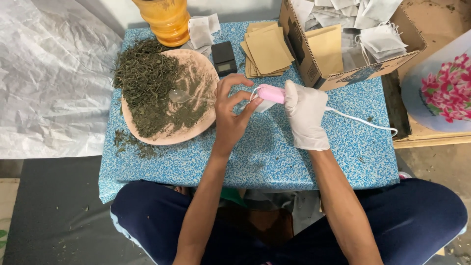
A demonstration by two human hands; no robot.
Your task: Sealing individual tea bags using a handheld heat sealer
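Small white paper sachet (264, 104), mid-table nr the back edge, pinched by bare left hand (230, 115) & pressed into the pink handheld sealer (271, 93), gripped by white-gloved right hand (305, 118). Risk: bare fingertips (245, 100) sit right at the sealer tip, could get nipped; its white cord (363, 121) trails to the table's right edge, may snag. Sachet mostly hidden, fill level unclear. Round pink plate of dried green leaves (147, 88) w/ clear spoon (179, 95) at left edge.
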